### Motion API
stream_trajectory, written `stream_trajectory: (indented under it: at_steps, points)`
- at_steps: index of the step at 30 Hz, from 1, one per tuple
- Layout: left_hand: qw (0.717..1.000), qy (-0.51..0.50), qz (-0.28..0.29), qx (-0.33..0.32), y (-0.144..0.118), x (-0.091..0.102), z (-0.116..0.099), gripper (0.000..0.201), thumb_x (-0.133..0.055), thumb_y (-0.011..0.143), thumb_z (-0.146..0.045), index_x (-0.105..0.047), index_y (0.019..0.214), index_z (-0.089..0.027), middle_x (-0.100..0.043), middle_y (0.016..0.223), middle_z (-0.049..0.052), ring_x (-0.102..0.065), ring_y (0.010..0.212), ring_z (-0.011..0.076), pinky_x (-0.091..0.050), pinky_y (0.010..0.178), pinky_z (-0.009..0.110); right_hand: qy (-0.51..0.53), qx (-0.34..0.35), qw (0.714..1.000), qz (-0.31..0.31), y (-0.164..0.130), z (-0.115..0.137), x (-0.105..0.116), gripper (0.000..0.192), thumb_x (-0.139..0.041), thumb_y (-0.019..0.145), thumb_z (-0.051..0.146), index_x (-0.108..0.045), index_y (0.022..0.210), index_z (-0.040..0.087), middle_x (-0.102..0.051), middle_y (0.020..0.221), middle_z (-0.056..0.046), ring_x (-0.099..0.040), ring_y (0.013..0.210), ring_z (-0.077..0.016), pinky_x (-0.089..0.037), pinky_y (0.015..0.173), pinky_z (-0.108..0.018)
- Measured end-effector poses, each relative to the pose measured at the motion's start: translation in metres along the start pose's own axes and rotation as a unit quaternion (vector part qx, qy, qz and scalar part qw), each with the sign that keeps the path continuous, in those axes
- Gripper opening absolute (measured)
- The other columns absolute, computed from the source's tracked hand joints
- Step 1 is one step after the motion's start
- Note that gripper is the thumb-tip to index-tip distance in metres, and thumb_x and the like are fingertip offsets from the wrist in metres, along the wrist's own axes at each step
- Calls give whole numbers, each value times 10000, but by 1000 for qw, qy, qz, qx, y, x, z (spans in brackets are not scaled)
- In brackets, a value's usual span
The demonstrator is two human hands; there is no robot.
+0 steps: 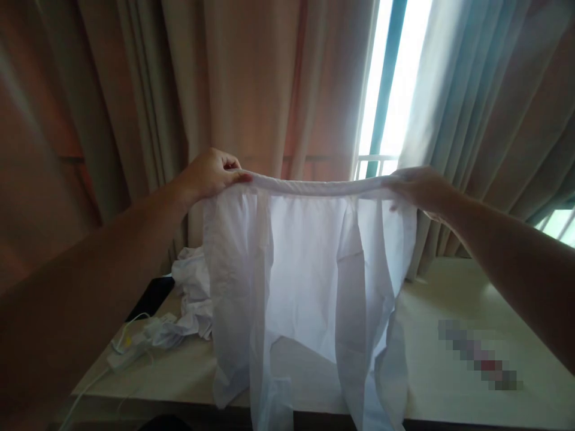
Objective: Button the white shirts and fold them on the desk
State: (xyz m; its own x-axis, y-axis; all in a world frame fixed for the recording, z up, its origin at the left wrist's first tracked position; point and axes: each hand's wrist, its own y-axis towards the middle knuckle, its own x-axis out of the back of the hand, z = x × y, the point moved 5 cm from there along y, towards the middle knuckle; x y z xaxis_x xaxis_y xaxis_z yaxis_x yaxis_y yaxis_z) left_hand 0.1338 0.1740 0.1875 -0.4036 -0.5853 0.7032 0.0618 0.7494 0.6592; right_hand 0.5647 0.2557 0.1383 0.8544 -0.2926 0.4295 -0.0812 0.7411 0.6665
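Garment of thin white fabric [305,257] hangs in the air, stretched by its banded top edge between a person's two hands, its front panels falling loose. To the garment's upper left, the left hand [215,172] is clamped on one end of the band, thumb and fingers pinching the cloth. To its upper right, the right hand [415,187] grips the other end, some fingertips lost behind the fabric. The wide-set hold appears to draw the band taut and nearly level, while the weight of the cloth pulls the panels straight down (whether the lower folds brush any surface cannot be told).

Below and behind the garment lies a pale tabletop [426,389]. Just left of the garment, a crumpled white cloth [193,275] sits bunched beside a black flat object [151,296] and a white power strip [128,352], its position perhaps owed to the reach of its cord. Right of the garment, an item [480,356] is pixelated beyond recognition. Behind the garment, long curtains [251,90] part at a bright window [390,78], whose daylight shines through the thin fabric.
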Motion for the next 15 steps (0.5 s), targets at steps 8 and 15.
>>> stream_trajectory:
  at_steps: [8,15]
  points:
    - [990,-83,109,15,-33,-27,26,474,-671,734,-616,-697,830,-152,-670,744,51,-582,630,161,-375,516,229,25,-91,993,71,-30,-40,-15,345,-715,820,459,-725,931,132,-632,670,-45,-564,542,-137,-445,500,-269]
    - [978,-144,144,42,-59,-46,36,442,-654,769,-600,-690,873,-171,-679,781,53,-597,632,155,-422,518,229,35,-123,987,96,-49,-67,-27,418,-707,800,537,-729,966,154,-651,674,-39,-564,531,-138,-466,491,-259]
